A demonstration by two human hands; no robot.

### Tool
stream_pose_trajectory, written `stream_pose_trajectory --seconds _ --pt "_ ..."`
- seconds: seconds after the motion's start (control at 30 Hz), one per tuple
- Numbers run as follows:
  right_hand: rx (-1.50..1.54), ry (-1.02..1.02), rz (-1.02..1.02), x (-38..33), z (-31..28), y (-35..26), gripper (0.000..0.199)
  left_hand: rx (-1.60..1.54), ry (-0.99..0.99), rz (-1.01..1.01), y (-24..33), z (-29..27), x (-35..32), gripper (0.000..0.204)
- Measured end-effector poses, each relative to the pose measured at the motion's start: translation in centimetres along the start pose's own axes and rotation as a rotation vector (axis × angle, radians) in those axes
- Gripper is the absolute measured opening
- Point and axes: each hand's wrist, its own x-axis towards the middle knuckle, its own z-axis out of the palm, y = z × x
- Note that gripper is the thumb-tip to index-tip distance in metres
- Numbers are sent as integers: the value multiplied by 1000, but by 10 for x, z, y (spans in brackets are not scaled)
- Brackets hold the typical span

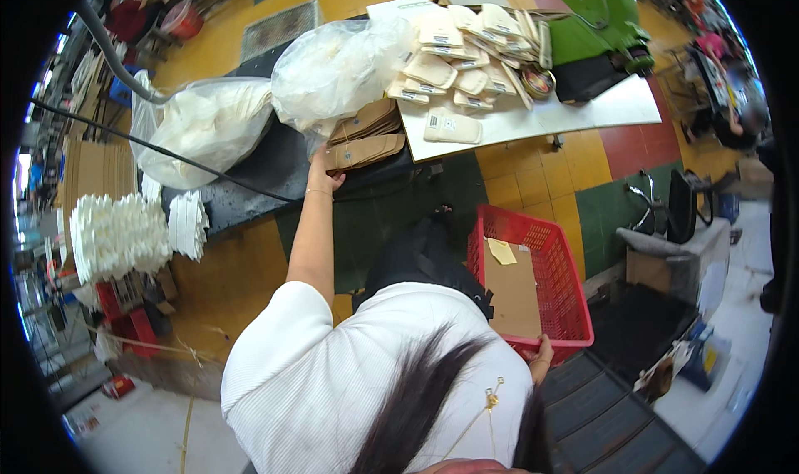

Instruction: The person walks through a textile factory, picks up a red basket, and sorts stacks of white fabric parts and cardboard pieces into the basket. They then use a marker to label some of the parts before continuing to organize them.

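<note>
My left hand [321, 174] reaches to the dark bench and grips the near end of a tied stack of brown insole-shaped boards [366, 151]. Its thumb shows in front; the other fingers are partly hidden. Behind that lies a second brown stack [366, 119], partly under a clear plastic bag of pale pieces [333, 66]. Down at my right side, my right hand [541, 359] is closed over the rim of a red plastic basket [573, 278]. A flat brown cardboard sheet [512, 291] and a small yellowish paper [500, 251] lie in the basket.
A white tabletop [583, 118] carries a heap of cream padded pieces [466, 49] and a round tin [538, 82]. Another plastic bag [200, 129] and white zigzag stacks [121, 237] are at left. A black cable [166, 153] crosses the bench. A green machine [595, 20] stands behind.
</note>
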Motion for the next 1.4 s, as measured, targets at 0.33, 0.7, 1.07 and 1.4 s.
stream_pose_trajectory --seconds 0.33,0.7,1.07,1.4 --pt "-45 -50 -30 52 7 -111 52 552 70 493 36 -27 39 57" --pt "-12 -98 14 89 19 -172 51 592 -24 407 38 18 -3 72" --pt "-20 -279 95 122 37 -175 49 374 67 389 43 17 32 97" --pt "-60 -145 166 122 48 -161 51 283 102 562 32 35 2 71"
